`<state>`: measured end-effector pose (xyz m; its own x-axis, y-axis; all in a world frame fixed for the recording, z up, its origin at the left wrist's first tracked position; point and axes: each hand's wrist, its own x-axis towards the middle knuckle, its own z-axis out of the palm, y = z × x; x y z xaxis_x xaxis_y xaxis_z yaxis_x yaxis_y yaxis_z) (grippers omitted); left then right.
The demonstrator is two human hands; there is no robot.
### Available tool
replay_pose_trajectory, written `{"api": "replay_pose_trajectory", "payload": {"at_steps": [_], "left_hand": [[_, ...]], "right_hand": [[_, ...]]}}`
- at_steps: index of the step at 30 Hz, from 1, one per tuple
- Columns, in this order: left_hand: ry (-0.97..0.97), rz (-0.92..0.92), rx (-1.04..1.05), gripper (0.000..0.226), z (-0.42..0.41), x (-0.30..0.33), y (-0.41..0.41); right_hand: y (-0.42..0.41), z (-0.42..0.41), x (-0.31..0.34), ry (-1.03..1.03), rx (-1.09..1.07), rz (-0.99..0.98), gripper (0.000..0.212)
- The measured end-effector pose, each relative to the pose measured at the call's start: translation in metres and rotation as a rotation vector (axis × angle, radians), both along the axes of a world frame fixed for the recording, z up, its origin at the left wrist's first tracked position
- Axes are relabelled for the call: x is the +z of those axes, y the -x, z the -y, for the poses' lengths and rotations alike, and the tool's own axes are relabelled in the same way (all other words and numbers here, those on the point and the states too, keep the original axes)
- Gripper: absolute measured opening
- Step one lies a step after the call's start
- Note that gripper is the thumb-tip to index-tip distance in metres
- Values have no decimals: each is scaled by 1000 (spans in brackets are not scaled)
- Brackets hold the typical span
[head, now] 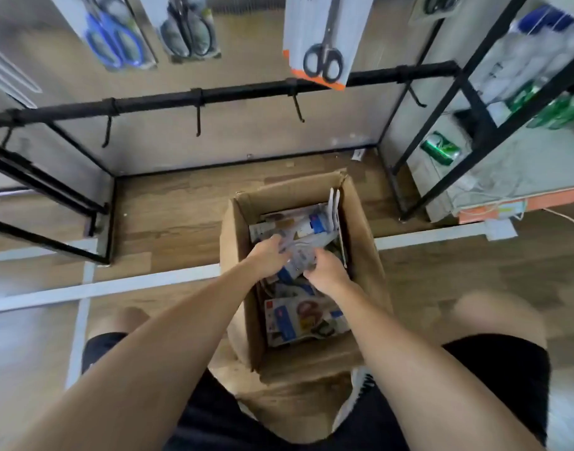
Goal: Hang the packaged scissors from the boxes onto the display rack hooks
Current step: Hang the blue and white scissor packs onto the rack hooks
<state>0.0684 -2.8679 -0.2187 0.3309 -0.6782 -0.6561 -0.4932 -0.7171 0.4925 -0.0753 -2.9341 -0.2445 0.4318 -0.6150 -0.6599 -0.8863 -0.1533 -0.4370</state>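
Clear plastic over white and blue card marks the packaged scissors (297, 255) that both hands are on, down inside the open cardboard box (365, 252) on the wooden floor (168, 203). The left hand (269, 257) has its fingers curled over the pack's upper left edge, and the right hand (326, 271) grips the lower right side with fingers folded around it; motion blur hides exactly how each fingertip sits. More packs fill the box, several lying beneath and beyond the held one, two standing on edge against the far right wall, and a flat pack with a red corner (303, 320) nearest the person. The step in hand looks like the pick-up, with the pack not yet lifted clear of the pile. Next it probably has to come straight up out of the box, be turned so its hang hole faces the rack, and be threaded onto a hook. Ahead runs a black rail (233, 92) carrying empty hooks (198, 120), within reach once the person straightens. Above it, filled hooks already hold blue-handled scissors (115, 40), a dark-handled pair (189, 30) and a black-handled pair on an orange-edged card (323, 43). That hanging card dips in front of the rail near one empty hook, so it could brush a rising pack. A black shelf frame (448, 138) stands close to the right.
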Motion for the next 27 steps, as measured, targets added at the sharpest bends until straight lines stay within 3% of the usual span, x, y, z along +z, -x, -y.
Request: {"api": "replay_pose_trajectory", "payload": {"at_steps": [4,12,16,20,23,27], "left_hand": [[101,113,-70,42,25,-70,-27],[83,154,-211,54,7,-83,-26],[79,180,-143,55,28,-126,-40],[54,319,-178,45,44,-166,-35],[1,421,-188,45,57,-205,-35],[-47,408,-121,35,67,-221,-45]], "right_hand": [[-27,40,-68,115,20,34,61],[-39,4,-52,168,14,20,65],[-66,16,-81,226,98,3,57],[-63,18,-144,191,206,-157,85],[-54,16,-191,356,304,-181,102],[-59,21,-209,463,350,-201,108]]}}
